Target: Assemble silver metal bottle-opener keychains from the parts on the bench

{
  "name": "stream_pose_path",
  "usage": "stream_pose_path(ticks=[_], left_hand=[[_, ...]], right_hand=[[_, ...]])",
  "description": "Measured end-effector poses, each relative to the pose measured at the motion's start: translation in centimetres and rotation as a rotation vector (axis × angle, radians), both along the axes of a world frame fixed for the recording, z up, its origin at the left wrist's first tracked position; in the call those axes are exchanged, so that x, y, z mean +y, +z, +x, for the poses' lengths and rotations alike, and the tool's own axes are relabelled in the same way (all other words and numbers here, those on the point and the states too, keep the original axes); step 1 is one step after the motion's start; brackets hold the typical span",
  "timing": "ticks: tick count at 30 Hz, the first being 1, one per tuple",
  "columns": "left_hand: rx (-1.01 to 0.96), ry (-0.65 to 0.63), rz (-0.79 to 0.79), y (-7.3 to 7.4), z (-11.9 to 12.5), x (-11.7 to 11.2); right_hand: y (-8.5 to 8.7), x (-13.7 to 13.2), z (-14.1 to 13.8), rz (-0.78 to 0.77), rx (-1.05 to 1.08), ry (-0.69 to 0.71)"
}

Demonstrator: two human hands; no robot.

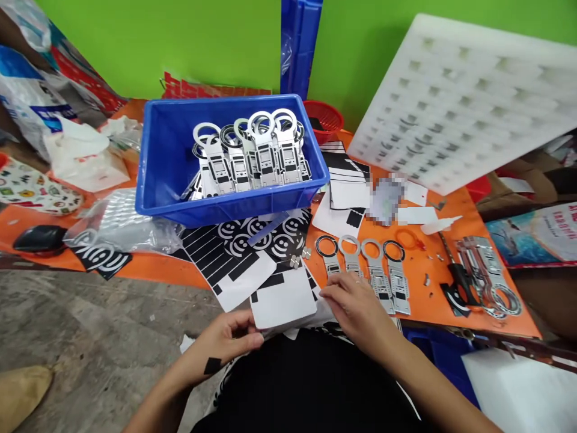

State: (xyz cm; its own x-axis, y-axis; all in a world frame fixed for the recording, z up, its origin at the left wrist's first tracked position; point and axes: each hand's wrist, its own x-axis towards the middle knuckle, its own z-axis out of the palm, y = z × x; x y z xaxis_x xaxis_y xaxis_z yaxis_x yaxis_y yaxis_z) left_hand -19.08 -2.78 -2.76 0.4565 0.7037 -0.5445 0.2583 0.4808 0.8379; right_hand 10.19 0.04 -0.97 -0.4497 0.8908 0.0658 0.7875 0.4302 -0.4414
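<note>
My left hand (228, 338) is at the lower left corner of a white sheet (285, 300) with black strips, its curled fingers and thumb at the sheet's edge. Past the sheet's right edge, my right hand (358, 304) has bent fingers drawn together; whatever they may hold is hidden. It partly covers a row of several flat silver metal pieces with ring tops (377, 279). Small silver bits (295, 261) lie just above the white sheet. Under and behind it are black-and-white sticker sheets (243, 258) with smiley faces and stripes. A black patch (212, 365) sticks to my left wrist.
A blue bin (229, 207) holds many ring-topped metal pieces. White foam (455, 102) with slots leans at the right. A black-handled tool (460, 278) and more metal pieces (489, 273) lie right. Left are bubble wrap (128, 219) and a black object (39, 239) on the orange table (157, 270).
</note>
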Motion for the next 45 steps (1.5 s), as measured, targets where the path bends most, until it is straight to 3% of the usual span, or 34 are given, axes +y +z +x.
stream_pose_path(ticks=[3,5,9,12,17,23,28,33,38,45], left_hand=[[-0.212,0.076,0.027,1.1,0.9,0.0],[-0.242,0.097,0.141,1.4,2.0,0.2],[0.089,-0.010,0.530,0.9,4.6,1.3],[0.259,-0.073,0.695,0.1,5.6,2.5],[0.354,-0.128,0.728,-0.7,5.8,3.6],[0.416,-0.113,0.775,-1.1,6.4,2.9],[0.442,-0.114,0.792,-1.3,6.7,2.5],[0.452,-0.100,0.845,-1.1,7.2,2.0],[0.461,-0.112,0.922,-0.8,8.1,1.6],[0.324,-0.151,1.042,1.7,10.3,2.0]], right_hand=[[-0.2,-0.2,-0.1,-0.032,-0.022,0.026],[-0.4,0.0,-0.1,-0.029,-0.026,0.028],[-0.9,0.6,-0.3,0.004,-0.068,0.087],[-1.1,1.0,-0.6,0.022,-0.106,0.143],[-0.7,2.4,-0.8,0.019,-0.185,0.227],[0.5,4.2,-1.1,-0.019,-0.204,0.380],[0.8,4.2,-1.2,-0.054,-0.167,0.416],[0.3,3.1,-0.9,-0.088,-0.130,0.381],[1.0,1.5,-0.3,-0.095,-0.054,0.330],[2.0,-1.0,1.5,-0.077,0.214,0.138]])
